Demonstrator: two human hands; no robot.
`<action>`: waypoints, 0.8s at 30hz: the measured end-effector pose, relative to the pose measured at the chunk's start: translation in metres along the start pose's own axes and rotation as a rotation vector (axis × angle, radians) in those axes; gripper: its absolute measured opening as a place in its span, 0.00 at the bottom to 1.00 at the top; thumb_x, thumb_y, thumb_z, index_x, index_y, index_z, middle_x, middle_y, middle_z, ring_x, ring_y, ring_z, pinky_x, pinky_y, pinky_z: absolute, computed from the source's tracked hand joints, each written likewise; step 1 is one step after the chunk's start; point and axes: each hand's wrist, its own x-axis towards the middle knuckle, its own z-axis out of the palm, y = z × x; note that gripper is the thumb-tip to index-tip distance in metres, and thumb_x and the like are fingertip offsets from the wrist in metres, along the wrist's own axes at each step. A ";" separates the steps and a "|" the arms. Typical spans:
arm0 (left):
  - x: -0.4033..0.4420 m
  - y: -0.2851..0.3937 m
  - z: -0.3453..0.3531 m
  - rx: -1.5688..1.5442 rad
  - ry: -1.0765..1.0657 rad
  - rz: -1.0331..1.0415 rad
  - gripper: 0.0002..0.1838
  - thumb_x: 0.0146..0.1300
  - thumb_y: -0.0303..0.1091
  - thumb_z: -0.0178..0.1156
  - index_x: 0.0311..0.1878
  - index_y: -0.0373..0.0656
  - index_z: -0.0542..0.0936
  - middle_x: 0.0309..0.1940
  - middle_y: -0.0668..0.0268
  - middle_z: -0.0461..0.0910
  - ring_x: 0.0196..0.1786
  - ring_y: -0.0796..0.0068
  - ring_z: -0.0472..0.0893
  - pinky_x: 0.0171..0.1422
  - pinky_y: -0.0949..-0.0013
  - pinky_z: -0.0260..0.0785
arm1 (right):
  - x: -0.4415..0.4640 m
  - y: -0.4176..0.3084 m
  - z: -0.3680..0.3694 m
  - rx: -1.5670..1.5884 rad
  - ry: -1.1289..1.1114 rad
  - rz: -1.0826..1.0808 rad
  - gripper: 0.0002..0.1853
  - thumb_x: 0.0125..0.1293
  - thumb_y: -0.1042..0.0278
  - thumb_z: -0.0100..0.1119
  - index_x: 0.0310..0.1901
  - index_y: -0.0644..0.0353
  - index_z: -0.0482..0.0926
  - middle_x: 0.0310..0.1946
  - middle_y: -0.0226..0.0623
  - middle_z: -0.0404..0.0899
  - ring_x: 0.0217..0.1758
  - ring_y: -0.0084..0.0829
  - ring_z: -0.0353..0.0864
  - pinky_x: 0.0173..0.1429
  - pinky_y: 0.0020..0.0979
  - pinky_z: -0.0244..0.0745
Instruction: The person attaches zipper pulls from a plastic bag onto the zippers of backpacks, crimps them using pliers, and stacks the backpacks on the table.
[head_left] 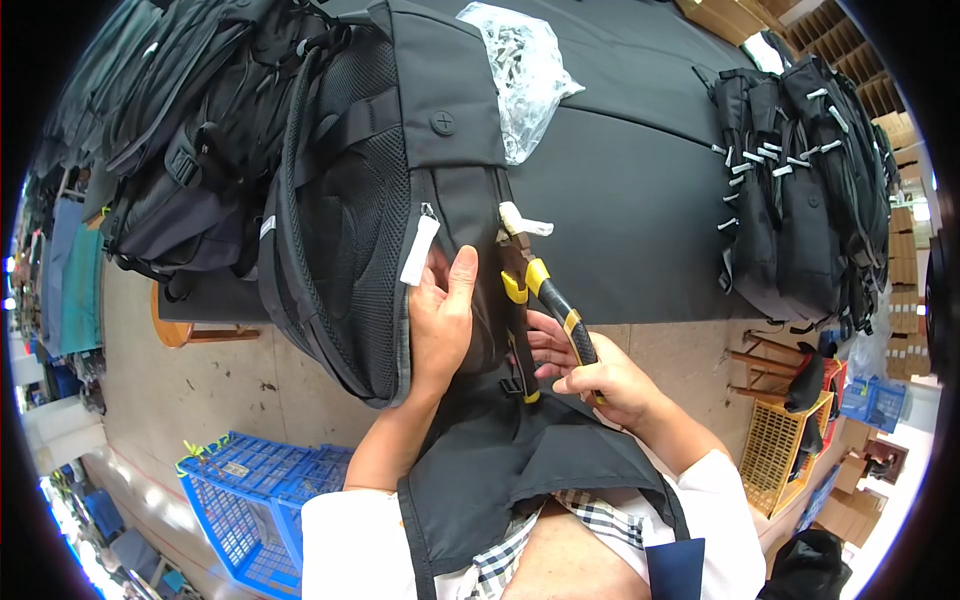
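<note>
A black backpack (455, 120) lies at the edge of the dark-covered table, with a white-wrapped zipper pull (420, 246) on its near side. My left hand (442, 325) presses against the bag beside that pull, thumb up and the other fingers partly hidden behind the fabric. In my right hand (595, 375) is a pair of pliers (555, 300) with black and yellow handles spread apart. Its jaws are at a second white-wrapped zipper pull (527, 224) on the bag's right side; whether they grip it I cannot tell.
A clear plastic bag of small metal parts (520, 75) lies behind the backpack. Black backpacks pile up at left (200, 130), and finished-looking black bags (790, 190) stand at right. Below are a blue crate (250, 500), a yellow crate (778, 450) and a wooden stool (165, 320).
</note>
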 end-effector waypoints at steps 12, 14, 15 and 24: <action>-0.001 -0.007 -0.004 -0.166 0.009 0.060 0.14 0.65 0.25 0.53 0.54 0.34 0.70 0.45 0.68 0.74 0.46 0.83 0.71 0.54 0.80 0.62 | 0.000 -0.006 -0.003 0.256 -0.178 0.164 0.44 0.41 0.70 0.57 0.66 0.65 0.54 0.51 0.55 0.70 0.53 0.44 0.73 0.64 0.39 0.62; -0.001 -0.007 -0.005 -0.191 0.019 0.012 0.15 0.66 0.25 0.52 0.54 0.34 0.69 0.46 0.68 0.74 0.46 0.83 0.71 0.54 0.80 0.62 | 0.000 -0.002 -0.001 0.286 -0.213 0.138 0.45 0.41 0.69 0.57 0.66 0.65 0.54 0.50 0.54 0.71 0.52 0.43 0.74 0.62 0.38 0.63; -0.001 -0.007 -0.004 -0.191 0.020 0.012 0.15 0.66 0.25 0.52 0.54 0.34 0.69 0.46 0.68 0.74 0.46 0.83 0.71 0.54 0.80 0.62 | 0.000 0.000 0.000 0.315 -0.247 0.111 0.45 0.41 0.68 0.57 0.66 0.65 0.55 0.49 0.53 0.71 0.51 0.43 0.74 0.61 0.37 0.64; 0.000 -0.014 -0.005 -0.227 0.020 0.088 0.15 0.66 0.26 0.53 0.55 0.34 0.69 0.46 0.68 0.73 0.46 0.82 0.71 0.54 0.80 0.62 | 0.004 0.013 0.000 0.428 -0.368 0.054 0.41 0.46 0.75 0.56 0.65 0.62 0.55 0.46 0.46 0.71 0.46 0.36 0.74 0.57 0.34 0.66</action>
